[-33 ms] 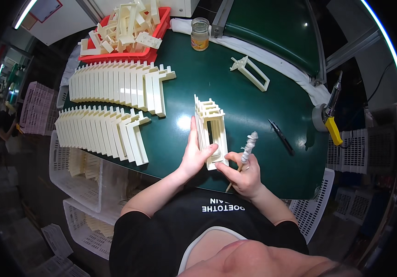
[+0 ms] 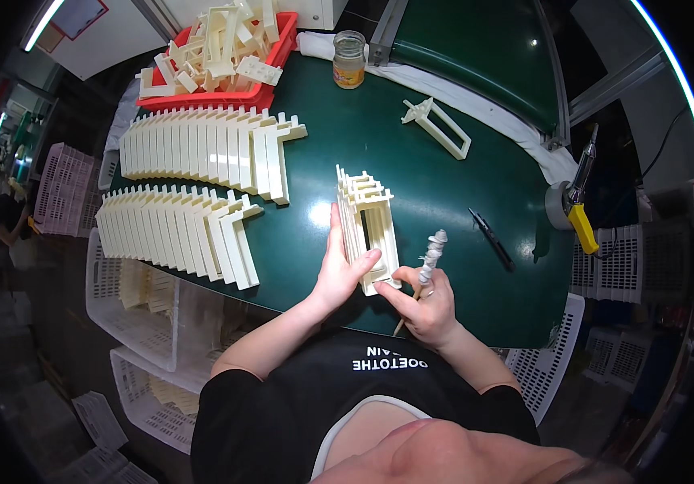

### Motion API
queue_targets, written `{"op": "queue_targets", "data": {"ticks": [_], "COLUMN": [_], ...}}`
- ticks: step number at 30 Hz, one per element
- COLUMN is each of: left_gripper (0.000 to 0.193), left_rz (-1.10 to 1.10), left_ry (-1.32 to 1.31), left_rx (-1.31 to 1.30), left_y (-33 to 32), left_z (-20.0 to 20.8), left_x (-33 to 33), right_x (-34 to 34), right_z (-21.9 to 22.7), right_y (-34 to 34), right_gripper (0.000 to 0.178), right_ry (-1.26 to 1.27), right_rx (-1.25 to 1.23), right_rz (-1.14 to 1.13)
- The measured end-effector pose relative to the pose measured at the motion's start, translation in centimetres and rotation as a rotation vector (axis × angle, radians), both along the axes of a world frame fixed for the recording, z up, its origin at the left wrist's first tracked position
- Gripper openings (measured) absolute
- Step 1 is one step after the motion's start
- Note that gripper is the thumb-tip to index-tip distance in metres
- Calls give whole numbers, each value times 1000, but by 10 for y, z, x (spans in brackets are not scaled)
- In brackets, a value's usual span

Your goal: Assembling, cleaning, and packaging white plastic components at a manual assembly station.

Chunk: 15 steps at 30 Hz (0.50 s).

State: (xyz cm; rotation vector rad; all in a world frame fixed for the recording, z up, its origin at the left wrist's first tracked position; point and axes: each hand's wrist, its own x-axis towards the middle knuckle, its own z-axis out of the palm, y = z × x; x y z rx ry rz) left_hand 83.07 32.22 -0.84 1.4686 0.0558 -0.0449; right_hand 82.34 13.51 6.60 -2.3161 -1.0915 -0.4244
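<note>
A nested stack of cream plastic frames point(image 2: 353, 224) stands out over the near middle of the green table. My left hand point(image 2: 341, 270) is closed round its left side, thumb over the near part and fingers along the outer side. At the stack's near right corner, the thumb and forefinger of my right hand point(image 2: 430, 306) press on the plastic. The same right hand also grips a thin wooden stick point(image 2: 432, 256), its upper end wrapped in whitish material and its bare tip pointing down toward me. What the left fingertips touch underneath is hidden.
Two leaning rows of cream frames point(image 2: 193, 149) line the left of the table point(image 2: 314, 129). Behind them stands a red basket point(image 2: 242, 98) of loose frames. A glass jar point(image 2: 349, 60), a single frame point(image 2: 443, 129), a black pen point(image 2: 492, 239) and a yellow-handled tool point(image 2: 582, 227) lie beyond.
The far end of the frame stack has tipped very slightly to the left. Both hands keep their hold, and the stick has shifted barely at all.
</note>
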Motion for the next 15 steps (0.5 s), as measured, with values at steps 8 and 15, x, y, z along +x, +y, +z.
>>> {"op": "queue_targets", "data": {"ticks": [8,15], "left_gripper": [88,68], "left_rz": [-92,-93], "left_ry": [64,151], "left_rx": [-219,-77], "left_y": [6,19], "left_z": [36,23], "left_x": [-34,-23], "right_x": [9,10], "right_z": [-53,-51], "right_y": [-42,-45], "right_gripper": [22,25], "right_ry": [468,591], "right_rx": [227,236], "right_rz": [26,47]}}
